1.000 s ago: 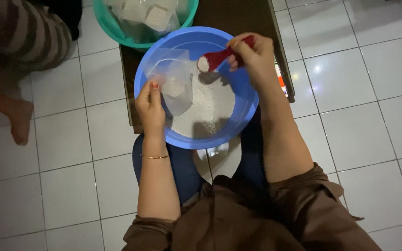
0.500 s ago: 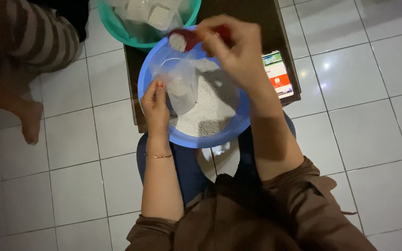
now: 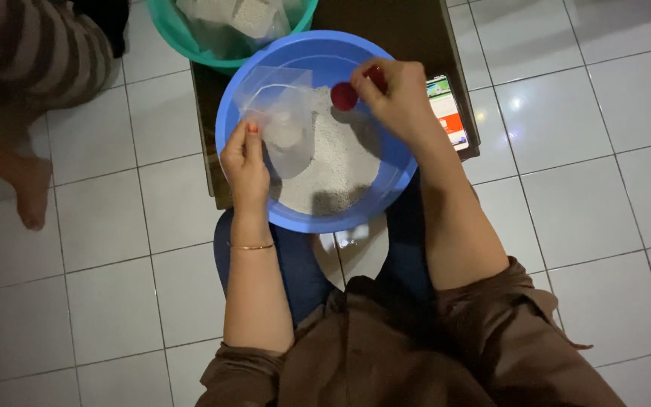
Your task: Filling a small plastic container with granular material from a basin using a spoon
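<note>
Clear plastic bag (image 3: 280, 120): thin, limp film, light, a small load of white grains sagging in the bottom. I judge it slippery and floppy, so the best hold is at the top edge, where the mouth stays open. It hangs over the blue basin (image 3: 386, 181), above the white granules (image 3: 333, 166) heaped there.

My left hand (image 3: 244, 160) pinches the bag's near edge between thumb and fingertips, clenched on the film, with the bag rising up and away from the fingers.

My right hand (image 3: 393, 102) grips a small red scoop (image 3: 346, 96), fingers closed round its handle, bowl just right of the bag mouth, not touching it as far as I can tell.

Further out: green basin (image 3: 182, 38) with filled bags, dark low table (image 3: 386, 22), phone (image 3: 446, 109) beside the blue basin, another person's striped sleeve (image 3: 47, 53) and bare foot (image 3: 32, 196) at left.
</note>
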